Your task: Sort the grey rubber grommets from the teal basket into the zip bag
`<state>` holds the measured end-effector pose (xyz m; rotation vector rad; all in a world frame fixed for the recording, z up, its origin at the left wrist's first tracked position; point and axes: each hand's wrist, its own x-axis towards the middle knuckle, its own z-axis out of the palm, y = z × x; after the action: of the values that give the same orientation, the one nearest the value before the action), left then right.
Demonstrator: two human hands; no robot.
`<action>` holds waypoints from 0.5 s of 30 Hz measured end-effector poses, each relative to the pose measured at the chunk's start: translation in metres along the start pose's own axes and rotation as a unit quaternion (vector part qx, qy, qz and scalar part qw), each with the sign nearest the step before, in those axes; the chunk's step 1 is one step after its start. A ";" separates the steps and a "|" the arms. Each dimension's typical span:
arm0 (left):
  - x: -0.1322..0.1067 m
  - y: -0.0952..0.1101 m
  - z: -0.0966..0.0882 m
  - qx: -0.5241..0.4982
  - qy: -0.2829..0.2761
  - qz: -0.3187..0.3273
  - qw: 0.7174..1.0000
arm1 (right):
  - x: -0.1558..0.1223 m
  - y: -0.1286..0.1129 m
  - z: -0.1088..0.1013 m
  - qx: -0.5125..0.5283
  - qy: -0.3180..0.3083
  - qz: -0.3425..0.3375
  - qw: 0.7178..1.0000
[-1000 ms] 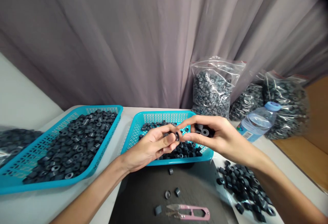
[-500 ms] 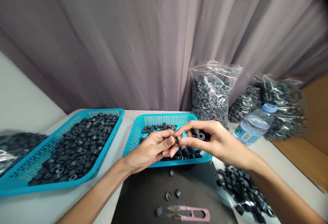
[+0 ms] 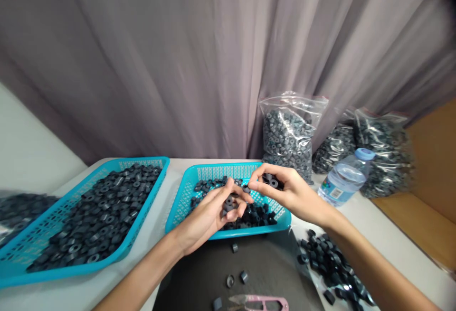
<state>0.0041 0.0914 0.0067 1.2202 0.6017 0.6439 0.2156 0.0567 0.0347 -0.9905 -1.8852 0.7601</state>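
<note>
My left hand (image 3: 217, 209) is half curled, palm toward the right, with small dark grey rings (image 3: 229, 203) showing inside its bent fingers. Just to the right, my right hand (image 3: 288, 190) has thumb and index finger brought together on a small dark ring (image 3: 247, 189). More dark rings (image 3: 272, 183) sit in the hollow of that hand. Both hands hover over a blue perforated basket (image 3: 174, 209) that holds many similar rings, partly hidden by the hands. The fingertips of the two hands are close together but apart.
A larger blue basket (image 3: 123, 254) full of rings stands left. Clear bags of rings (image 3: 288, 140) and a water bottle (image 3: 345, 178) stand back right. Loose rings (image 3: 331, 263) lie right. Pink thread snips (image 3: 263, 303) and several rings lie on the dark mat (image 3: 195, 273).
The hands have drawn apart from their shared grip on one ring. My left fingers have loosened and uncovered rings in the palm. The view has shifted slightly.
</note>
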 end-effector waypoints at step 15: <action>0.033 0.003 -0.010 0.179 0.040 -0.053 0.982 | 0.169 0.008 -0.232 -0.333 0.141 0.208 0.909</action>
<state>0.0184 0.1224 0.0043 1.4899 0.8700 0.5092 0.3692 0.2339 0.2009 -1.8653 -1.7121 0.1538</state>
